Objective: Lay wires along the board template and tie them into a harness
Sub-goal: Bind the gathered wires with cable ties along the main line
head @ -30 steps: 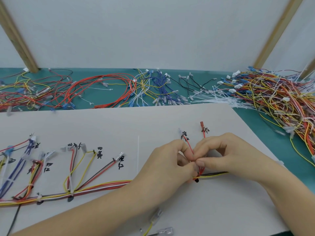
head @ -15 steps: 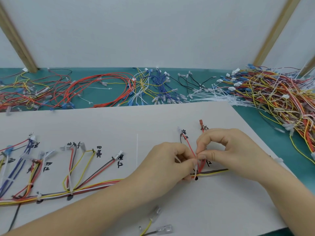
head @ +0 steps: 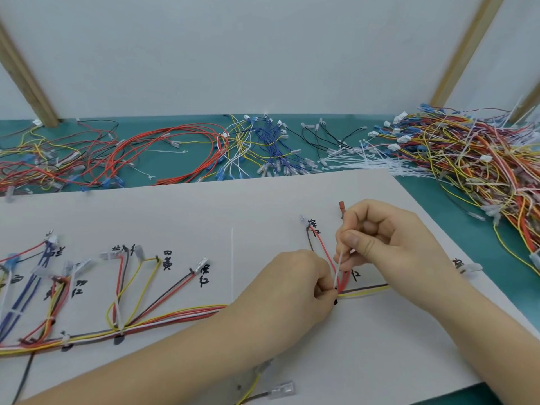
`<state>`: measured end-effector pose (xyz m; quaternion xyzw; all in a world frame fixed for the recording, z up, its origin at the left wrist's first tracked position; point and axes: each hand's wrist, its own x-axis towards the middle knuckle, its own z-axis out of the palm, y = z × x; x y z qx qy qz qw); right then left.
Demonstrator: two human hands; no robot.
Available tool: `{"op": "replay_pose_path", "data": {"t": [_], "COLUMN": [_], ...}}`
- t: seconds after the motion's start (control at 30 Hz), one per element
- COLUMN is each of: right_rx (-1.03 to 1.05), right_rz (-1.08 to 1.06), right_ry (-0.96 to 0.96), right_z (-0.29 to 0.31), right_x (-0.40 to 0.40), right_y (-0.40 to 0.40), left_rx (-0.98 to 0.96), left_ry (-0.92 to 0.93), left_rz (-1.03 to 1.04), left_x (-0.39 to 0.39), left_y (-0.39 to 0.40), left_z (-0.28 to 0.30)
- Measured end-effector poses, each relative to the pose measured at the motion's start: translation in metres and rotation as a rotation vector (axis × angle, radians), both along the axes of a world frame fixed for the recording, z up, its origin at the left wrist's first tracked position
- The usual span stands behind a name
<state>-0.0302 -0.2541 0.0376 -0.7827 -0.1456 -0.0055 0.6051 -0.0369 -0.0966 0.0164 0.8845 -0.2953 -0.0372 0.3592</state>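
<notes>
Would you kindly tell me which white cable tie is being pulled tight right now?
The one pinched by the right hand, cable tie; the loose tie lies untouched.

A green desk (head: 181, 168) runs along a pale wall (head: 233, 54). Slanted wooden posts stand against the wall, one at the left (head: 26, 80) and one at the right (head: 458, 51), their feet resting on the desk.

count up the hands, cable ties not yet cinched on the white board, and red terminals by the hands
hands: 2 (left hand, right hand)
cable tie pinched in the fingers: 1
spare cable tie lying straight on the board: 1
red terminal: 1
total: 5
</notes>
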Motion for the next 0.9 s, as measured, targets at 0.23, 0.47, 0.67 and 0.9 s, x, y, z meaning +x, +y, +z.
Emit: {"op": "replay_pose_path", "data": {"t": [0.23,0.47,0.67,0.9], "right_rx": [0.219,0.189,-0.015,0.053], "right_rz": [0.004,0.197,0.258,0.014], "right_ry": [0.213,0.319,0.281,0.253], "right_z": [0.0,0.002,0.006,-0.003], "right_x": [0.002,0.004,0.0,-0.004], "right_y": [0.002,-0.009,-0.006,0.008], "left_rx": [0.001,-0.079,-0.075,0.077], "left_ry": [0.028,0.149,0.15,0.136], "left_rz": [-0.002,0.052,0.041,0.021], "left_x": [0.001,0.001,0.001,0.009], "left_y": [0.001,0.003,0.003,-0.001], "left_z": [0.0,0.001,0.002,0.002]}}
